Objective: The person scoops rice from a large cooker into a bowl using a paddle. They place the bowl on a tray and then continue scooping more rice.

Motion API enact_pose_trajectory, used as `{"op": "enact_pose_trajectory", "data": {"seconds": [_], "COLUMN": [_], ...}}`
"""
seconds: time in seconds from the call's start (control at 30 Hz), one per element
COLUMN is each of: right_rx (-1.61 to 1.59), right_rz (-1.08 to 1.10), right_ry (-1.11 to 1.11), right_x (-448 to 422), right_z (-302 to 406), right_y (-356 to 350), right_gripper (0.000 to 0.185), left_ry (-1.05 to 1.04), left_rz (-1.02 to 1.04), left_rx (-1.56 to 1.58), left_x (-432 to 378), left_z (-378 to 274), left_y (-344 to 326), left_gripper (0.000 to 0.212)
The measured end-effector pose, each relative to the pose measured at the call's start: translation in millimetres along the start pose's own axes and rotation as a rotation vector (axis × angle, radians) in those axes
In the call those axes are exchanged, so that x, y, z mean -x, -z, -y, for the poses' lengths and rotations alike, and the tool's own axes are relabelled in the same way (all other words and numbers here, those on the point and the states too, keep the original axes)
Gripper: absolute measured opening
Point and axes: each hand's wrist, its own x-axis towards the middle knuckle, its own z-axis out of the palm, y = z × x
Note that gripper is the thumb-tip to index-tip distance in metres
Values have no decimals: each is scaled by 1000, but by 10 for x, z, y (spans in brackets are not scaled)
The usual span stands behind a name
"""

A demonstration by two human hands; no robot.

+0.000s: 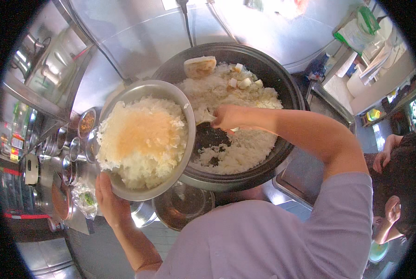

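My left hand (pixel 112 204) grips the lower left rim of a metal bowl (pixel 190 130) heaped with cooked white rice (pixel 145 174). A brownish-orange patch shows across the middle of that heap. The bowl is held over the left edge of a large, dark round pot (pixel 293 87). Inside the pot, my right hand (pixel 227 118) is closed around a pale utensil (pixel 203 115), probably a rice paddle, mostly hidden. More rice (pixel 243 153) lies around a bare dark patch of the pot's bottom. White cubes (pixel 244 83) and a stained, whitish half-round piece (pixel 200 68) rest toward the far side.
An empty-looking dark pan (pixel 183 205) stands below the pot. Several metal bowls (pixel 75 149) and a round brown board (pixel 61 202) line the left counter. A metal tray (pixel 302 178) lies to the right. Another person's hands (pixel 392 209) show at the far right.
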Motion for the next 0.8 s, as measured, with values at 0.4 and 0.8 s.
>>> {"op": "enact_pose_trajectory", "data": {"seconds": [0.4,0.8], "right_rx": [538,10], "right_rz": [-192,165], "right_ry": [298,408], "right_x": [345,364], "right_z": [104,-31], "right_y": [-49,-105], "right_gripper": [34,20], "left_ry": [-36,-7], "left_rz": [-202,-32], "left_rx": [-167,-39], "left_x": [32,38], "left_z": [102,62], "left_y": [140,145], "left_gripper": [32,31]}}
